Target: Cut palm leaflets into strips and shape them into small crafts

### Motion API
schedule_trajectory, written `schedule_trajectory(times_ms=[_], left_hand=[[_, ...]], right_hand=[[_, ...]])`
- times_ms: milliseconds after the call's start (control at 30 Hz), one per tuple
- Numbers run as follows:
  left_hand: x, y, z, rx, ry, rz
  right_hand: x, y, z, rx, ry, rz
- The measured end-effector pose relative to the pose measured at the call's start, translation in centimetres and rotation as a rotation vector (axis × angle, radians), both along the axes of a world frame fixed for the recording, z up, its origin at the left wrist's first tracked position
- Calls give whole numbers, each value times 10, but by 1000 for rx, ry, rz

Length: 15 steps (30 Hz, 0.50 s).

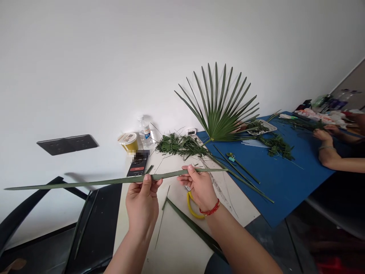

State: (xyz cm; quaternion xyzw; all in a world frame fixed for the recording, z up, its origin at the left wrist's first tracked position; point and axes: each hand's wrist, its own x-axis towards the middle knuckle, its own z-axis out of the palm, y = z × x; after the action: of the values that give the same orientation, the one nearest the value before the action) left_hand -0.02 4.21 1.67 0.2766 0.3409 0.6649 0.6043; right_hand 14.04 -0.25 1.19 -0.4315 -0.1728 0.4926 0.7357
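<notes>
A long narrow green palm leaf strip [85,183] stretches level across the view, from far left to just right of centre. My left hand [143,201] pinches it near its middle with thumb and fingers closed. My right hand [199,186], wearing a red bead bracelet, grips the same strip a little further right. Under my right hand lie yellow-handled scissors [191,208] on the white table [182,243]. Another leaf strip [188,222] lies on the table below my hands.
A fan palm leaf [221,110] stands at the back by a blue mat [285,179]. Cut green scraps [179,145], a phone [138,163], a yellow cup [129,142] and a water bottle [145,133] lie behind. Another person's hands [325,146] work at right. A black chair [94,228] is left.
</notes>
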Motion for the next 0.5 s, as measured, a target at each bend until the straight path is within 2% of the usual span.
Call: schedule_trajectory(times_ms=[233,500], left_hand=[[11,-10,-3,-174,57,-290],[12,-12,-4,-170,77,-250]], right_hand=[[-2,-1,-3,25,-46,20],[2,-10,-1,52,-40,126]])
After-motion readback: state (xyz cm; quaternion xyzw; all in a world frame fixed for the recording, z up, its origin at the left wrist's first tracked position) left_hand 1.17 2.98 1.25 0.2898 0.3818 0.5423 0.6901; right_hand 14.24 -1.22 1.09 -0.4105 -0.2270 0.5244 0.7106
